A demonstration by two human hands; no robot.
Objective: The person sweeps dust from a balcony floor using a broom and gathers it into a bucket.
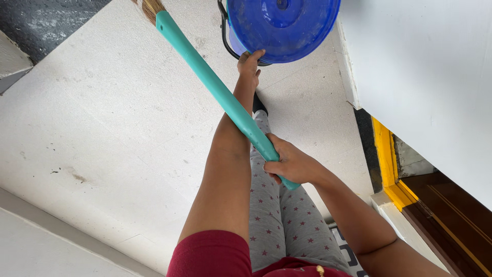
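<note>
Teal plastic broom handle (215, 84) slants across the pale concrete floor (102, 118), straw bristles upper left. Left hand (249, 64) hooks closed fingers on the round blue plastic bucket (282, 25) rim. Right hand (292, 164) wraps the handle's lower end; keep both grips firm.

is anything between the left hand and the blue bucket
Nothing visible: the left hand already touches the lower rim of the blue bucket. The teal broom handle, held by the right hand, passes beside the left forearm.
</note>
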